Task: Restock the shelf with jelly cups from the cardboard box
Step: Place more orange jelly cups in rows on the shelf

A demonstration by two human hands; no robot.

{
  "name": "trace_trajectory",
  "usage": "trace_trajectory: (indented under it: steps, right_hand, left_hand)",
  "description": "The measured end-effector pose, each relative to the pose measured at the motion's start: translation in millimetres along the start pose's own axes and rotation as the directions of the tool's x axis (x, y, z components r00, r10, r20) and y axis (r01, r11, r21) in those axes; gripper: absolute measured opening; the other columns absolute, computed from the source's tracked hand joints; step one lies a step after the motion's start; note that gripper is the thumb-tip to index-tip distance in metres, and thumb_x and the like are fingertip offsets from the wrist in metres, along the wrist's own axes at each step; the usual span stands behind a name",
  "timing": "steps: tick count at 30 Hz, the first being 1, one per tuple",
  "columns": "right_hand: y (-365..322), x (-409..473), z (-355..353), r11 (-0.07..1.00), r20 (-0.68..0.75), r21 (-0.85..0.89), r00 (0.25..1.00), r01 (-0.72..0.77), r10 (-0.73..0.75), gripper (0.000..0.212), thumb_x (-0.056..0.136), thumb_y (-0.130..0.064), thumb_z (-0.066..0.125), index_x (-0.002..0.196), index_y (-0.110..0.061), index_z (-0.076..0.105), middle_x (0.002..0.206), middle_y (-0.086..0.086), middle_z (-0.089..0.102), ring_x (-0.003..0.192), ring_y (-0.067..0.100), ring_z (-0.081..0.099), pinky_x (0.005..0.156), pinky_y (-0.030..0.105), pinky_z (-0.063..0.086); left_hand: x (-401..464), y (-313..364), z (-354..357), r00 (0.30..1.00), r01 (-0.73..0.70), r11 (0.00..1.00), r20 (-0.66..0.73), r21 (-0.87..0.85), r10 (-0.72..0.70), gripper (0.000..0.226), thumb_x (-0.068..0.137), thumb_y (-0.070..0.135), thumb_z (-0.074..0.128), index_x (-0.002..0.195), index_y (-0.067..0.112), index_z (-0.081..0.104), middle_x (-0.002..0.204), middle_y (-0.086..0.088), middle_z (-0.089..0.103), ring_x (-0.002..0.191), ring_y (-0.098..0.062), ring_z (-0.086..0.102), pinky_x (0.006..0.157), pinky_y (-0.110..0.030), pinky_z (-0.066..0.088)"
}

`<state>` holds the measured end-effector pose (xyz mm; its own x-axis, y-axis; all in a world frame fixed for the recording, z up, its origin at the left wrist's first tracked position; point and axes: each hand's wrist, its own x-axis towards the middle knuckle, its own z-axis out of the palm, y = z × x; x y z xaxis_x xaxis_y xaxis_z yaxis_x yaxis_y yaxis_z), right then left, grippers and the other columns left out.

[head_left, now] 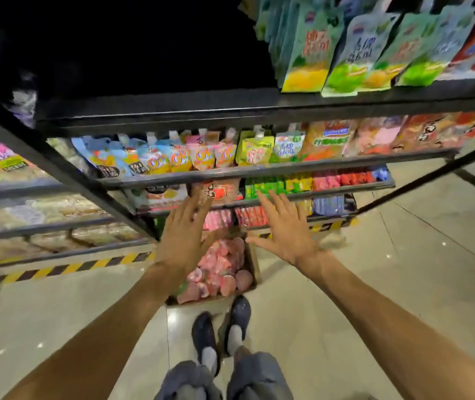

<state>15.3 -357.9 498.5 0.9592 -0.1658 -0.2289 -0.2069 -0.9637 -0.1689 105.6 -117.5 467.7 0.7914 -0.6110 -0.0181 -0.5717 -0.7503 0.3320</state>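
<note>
Both knees in grey trousers and two dark shoes (pixel 221 327) sit at the bottom of the view, planted on the pale tiled floor (pixel 403 284) just behind the cardboard box (pixel 255 264). That box rests on the floor at the foot of the shelf (pixel 259 171) and holds a heap of pink jelly cups (pixel 219 269). Above it, the left hand (pixel 183 241) and right hand (pixel 286 235) reach forward side by side, palms down, fingers straight and spread; each grip is released and holds nothing. Neither hand touches a cup; both hang above the box, and their fingertips overlap the lower tiers only in the view. The step in hand looks like the reach between picks, with the box well filled, so the restocking seems far from done. Next, the hands would need to drop into the box, gather cups, then lift them to an open spot on a lower tier, which blur keeps me from locating.
</note>
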Motion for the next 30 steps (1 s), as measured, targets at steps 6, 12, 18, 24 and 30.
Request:
trace_trajectory:
  steps: [6, 12, 18, 24, 30]
  right_hand:
    - [22.6, 17.4, 114.9, 0.995, 0.242, 0.085, 0.97, -0.061, 0.039, 0.111, 0.086, -0.077, 0.057, 0.166, -0.03, -0.005, 0.172, 0.005, 0.015, 0.159, 0.027, 0.01, 0.127, 0.054, 0.008]
    - [47.3, 27.7, 266.5, 0.99, 0.267, 0.11, 0.962, -0.093, 0.061, 0.109, 0.078, -0.09, 0.047, 0.162, -0.027, 0.021, 0.155, 0.007, 0.044, 0.142, 0.031, 0.042, 0.114, 0.058, 0.037]
    - [68.0, 25.5, 400.1, 0.977, 0.265, 0.206, 0.964, -0.061, 0.005, 0.104, 0.079, -0.082, 0.056, 0.157, -0.015, 0.039, 0.134, 0.012, 0.062, 0.115, 0.037, 0.064, 0.088, 0.053, 0.056]
    - [79.8, 20.6, 488.9, 0.958, 0.275, 0.27, 0.961, -0.091, 0.014, 0.095, 0.079, -0.078, 0.055, 0.146, -0.011, 0.053, 0.133, 0.007, 0.065, 0.112, 0.034, 0.067, 0.085, 0.046, 0.057]
    - [85.9, 25.7, 528.7, 0.945, 0.352, 0.3, 0.936, -0.132, 0.019, 0.094, 0.082, -0.062, 0.075, 0.155, -0.017, 0.038, 0.154, 0.007, 0.049, 0.13, 0.036, 0.055, 0.1, 0.047, 0.048]
  left_hand:
    - [-24.9, -43.5, 111.5, 0.972, 0.182, 0.983, 0.159, -0.034, -0.174, 0.073, 0.101, 0.069, 0.021, 0.158, 0.025, 0.03, 0.16, -0.014, 0.04, 0.146, -0.038, 0.039, 0.116, -0.059, 0.037]
    - [-59.3, -84.8, 234.7, 0.925, 0.278, 0.957, 0.289, -0.079, -0.245, 0.07, 0.095, 0.049, 0.052, 0.155, 0.016, 0.039, 0.152, -0.019, 0.048, 0.137, -0.044, 0.05, 0.107, -0.058, 0.046]
    - [-102.6, -132.7, 363.4, 0.879, 0.301, 0.952, 0.403, -0.058, -0.253, 0.083, 0.079, 0.03, 0.084, 0.147, 0.021, 0.037, 0.138, -0.025, 0.059, 0.115, -0.052, 0.063, 0.084, -0.065, 0.057]
    - [-110.8, -172.6, 458.8, 0.775, 0.383, 0.924, 0.545, -0.002, -0.32, 0.083, 0.096, 0.045, 0.066, 0.163, 0.034, 0.017, 0.161, -0.011, 0.039, 0.142, -0.04, 0.042, 0.11, -0.056, 0.044]
    - [-92.8, -190.1, 526.2, 0.622, 0.34, 0.925, 0.696, 0.173, -0.359, 0.066, 0.104, 0.041, 0.054, 0.16, 0.031, 0.021, 0.168, -0.013, 0.022, 0.15, -0.039, 0.029, 0.117, -0.051, 0.033]
